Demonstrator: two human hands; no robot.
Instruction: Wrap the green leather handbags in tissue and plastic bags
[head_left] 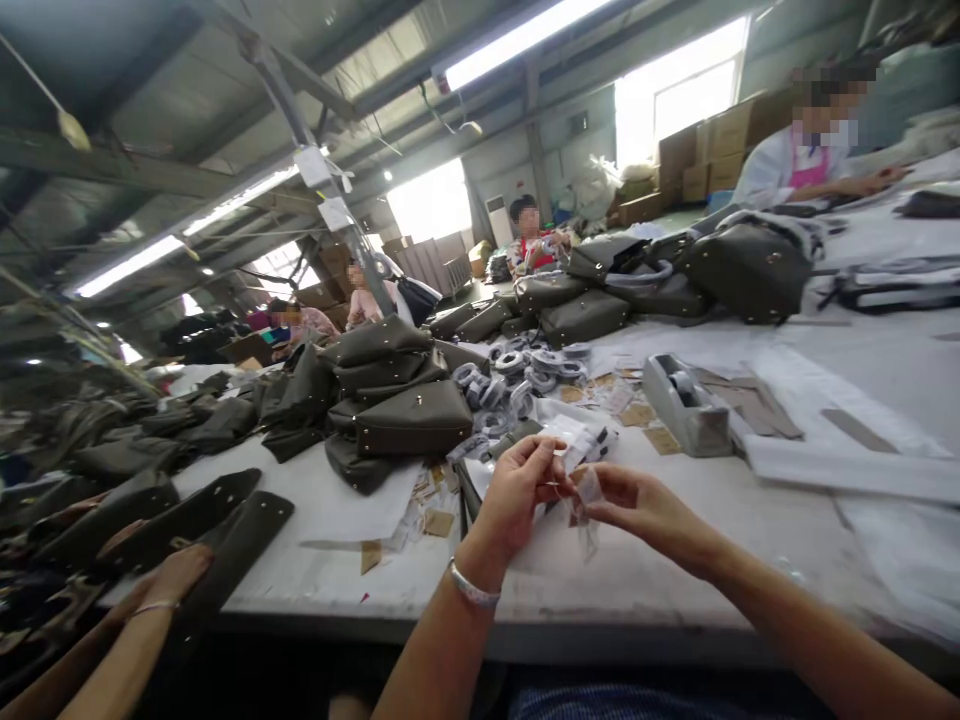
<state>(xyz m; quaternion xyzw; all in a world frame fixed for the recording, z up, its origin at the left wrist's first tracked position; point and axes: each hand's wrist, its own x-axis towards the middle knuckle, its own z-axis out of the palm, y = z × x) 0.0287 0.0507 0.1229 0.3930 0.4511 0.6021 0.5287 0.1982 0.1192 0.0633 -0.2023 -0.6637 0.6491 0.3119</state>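
My left hand, with a bracelet at the wrist, pinches a thin pale string just above the white table. Close by on the right, my right hand grips a small clear plastic bag between thumb and fingers. Something brown like a card tag shows at the bag; part of it is hidden by the fingers. Behind my hands lies a dark bag with white wrapping, partly covered by them. Wrapped ring-shaped handles are heaped beyond it.
Dark olive bags are stacked to the left. A grey tape dispenser stands at the right, near scattered brown tags. At far left, a co-worker's hands hold dark bag pieces. Other people sit across the table.
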